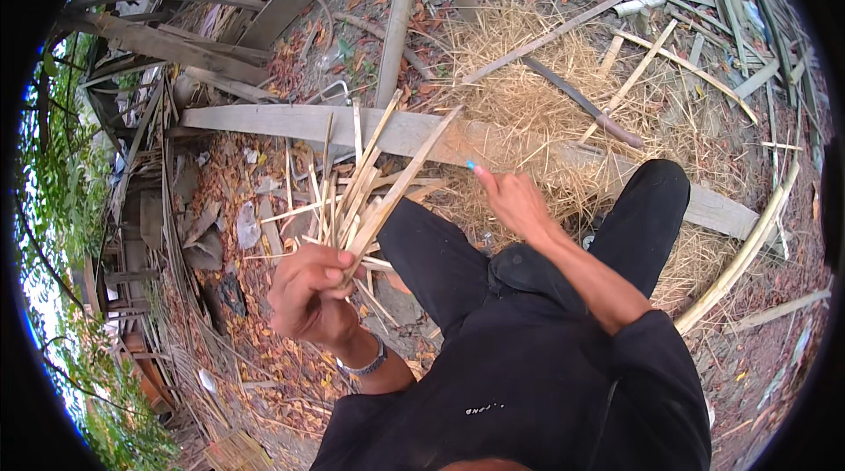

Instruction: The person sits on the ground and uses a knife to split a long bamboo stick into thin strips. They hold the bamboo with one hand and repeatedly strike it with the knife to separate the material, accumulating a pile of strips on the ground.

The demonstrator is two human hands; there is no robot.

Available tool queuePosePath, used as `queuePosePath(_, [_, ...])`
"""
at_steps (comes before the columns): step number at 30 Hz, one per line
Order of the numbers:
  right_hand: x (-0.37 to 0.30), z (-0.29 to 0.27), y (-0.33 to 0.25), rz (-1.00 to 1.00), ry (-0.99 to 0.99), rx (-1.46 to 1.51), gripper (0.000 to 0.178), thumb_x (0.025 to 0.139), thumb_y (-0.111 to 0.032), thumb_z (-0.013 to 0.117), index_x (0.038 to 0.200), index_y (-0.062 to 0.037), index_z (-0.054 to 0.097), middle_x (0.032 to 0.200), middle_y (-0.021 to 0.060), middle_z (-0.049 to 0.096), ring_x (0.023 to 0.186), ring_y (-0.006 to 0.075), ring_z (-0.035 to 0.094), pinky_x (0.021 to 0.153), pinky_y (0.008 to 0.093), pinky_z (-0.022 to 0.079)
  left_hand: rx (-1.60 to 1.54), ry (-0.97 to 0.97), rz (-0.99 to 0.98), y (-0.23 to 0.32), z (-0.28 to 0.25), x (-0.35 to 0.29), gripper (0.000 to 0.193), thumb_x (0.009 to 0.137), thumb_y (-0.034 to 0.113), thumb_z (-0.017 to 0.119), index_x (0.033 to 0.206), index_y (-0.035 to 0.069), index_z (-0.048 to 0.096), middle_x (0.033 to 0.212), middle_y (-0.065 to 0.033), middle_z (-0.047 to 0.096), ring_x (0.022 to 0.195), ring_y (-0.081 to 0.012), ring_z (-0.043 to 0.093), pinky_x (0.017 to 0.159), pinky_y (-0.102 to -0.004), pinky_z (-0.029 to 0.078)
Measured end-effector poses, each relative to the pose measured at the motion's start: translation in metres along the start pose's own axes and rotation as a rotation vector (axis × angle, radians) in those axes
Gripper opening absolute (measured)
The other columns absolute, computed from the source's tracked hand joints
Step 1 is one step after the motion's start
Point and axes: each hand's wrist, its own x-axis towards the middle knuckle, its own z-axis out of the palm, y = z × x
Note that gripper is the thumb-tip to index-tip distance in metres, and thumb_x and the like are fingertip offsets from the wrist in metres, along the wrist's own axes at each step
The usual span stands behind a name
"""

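Pinched between thumb and fingers of the left hand (308,293): one split-bamboo strip (407,182), its far end overlapping the wooden plank (264,118) in view. Right hand (519,205): fingers closed on a small blue-tipped item (472,165), kind unclear. Bamboo splints (380,129), several: loosely clustered beyond the left hand. Machete (581,102), brown-handled: lying on pale shavings (495,101) past the plank

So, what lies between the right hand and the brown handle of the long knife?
In the head view, loose straw partly covers the grey plank there.
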Motion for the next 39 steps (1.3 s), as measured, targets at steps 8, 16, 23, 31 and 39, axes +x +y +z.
queuePosePath(8, [-0.031, -0.008, -0.062, -0.346, 0.049, 0.374, 0.046, 0.096, -0.034, 0.042, 0.072, 0.0018, 0.058, 0.048, 0.0189, 0.044, 0.042, 0.0338, 0.042, 0.045, 0.0405, 0.035, 0.101, 0.2, -0.017, -0.007, 0.009, 0.003, 0.021, 0.087, 0.019, 0.062, 0.087, -0.002, 0.059, 0.078, -0.0134, 0.055, 0.052, -0.0156, 0.053, 0.043, -0.022, 0.042])
queuePosePath(16, [0.006, 0.039, -0.052, -0.446, 0.275, 0.117, 0.055, 0.094, -0.044, 0.042, 0.062, -0.0017, 0.057, 0.048, 0.0211, 0.052, 0.044, 0.0379, 0.054, 0.045, 0.044, 0.045, 0.191, 0.249, -0.133, -0.017, -0.007, -0.008, 0.022, 0.091, 0.016, 0.056, 0.095, -0.005, 0.061, 0.093, -0.0141, 0.057, 0.063, -0.0134, 0.05, 0.053, -0.0237, 0.041])
queuePosePath(23, [0.015, 0.051, -0.012, -0.19, 0.164, -0.029, 0.058, 0.094, -0.047, 0.037, 0.069, -0.0022, 0.063, 0.058, 0.0191, 0.058, 0.056, 0.0385, 0.059, 0.056, 0.0461, 0.048, 0.256, 0.274, -0.193, 0.0, -0.014, -0.007, 0.012, 0.085, -0.007, 0.055, 0.093, -0.007, 0.064, 0.091, -0.0144, 0.059, 0.067, -0.0142, 0.058, 0.057, -0.0226, 0.05])
queuePosePath(31, [-0.007, -0.009, 0.053, 0.015, 0.19, 0.072, 0.068, 0.094, -0.051, 0.035, 0.075, 0.0073, 0.064, 0.071, 0.0286, 0.061, 0.067, 0.0377, 0.063, 0.068, 0.0454, 0.047, 0.294, 0.328, -0.248, 0.002, -0.022, -0.005, 0.015, 0.092, 0.007, 0.053, 0.095, -0.005, 0.061, 0.098, -0.0134, 0.061, 0.08, -0.0183, 0.061, 0.072, -0.0292, 0.052])
queuePosePath(39, [-0.046, -0.015, -0.074, -0.376, 0.033, 0.369, 0.054, 0.095, -0.043, 0.039, 0.077, 0.0031, 0.059, 0.053, 0.0208, 0.05, 0.049, 0.0344, 0.047, 0.052, 0.0432, 0.038, 0.15, 0.294, -0.262, 0.006, 0.005, 0.007, 0.018, 0.093, 0.009, 0.052, 0.097, -0.007, 0.058, 0.092, -0.0161, 0.064, 0.089, -0.0229, 0.064, 0.078, -0.0328, 0.052])
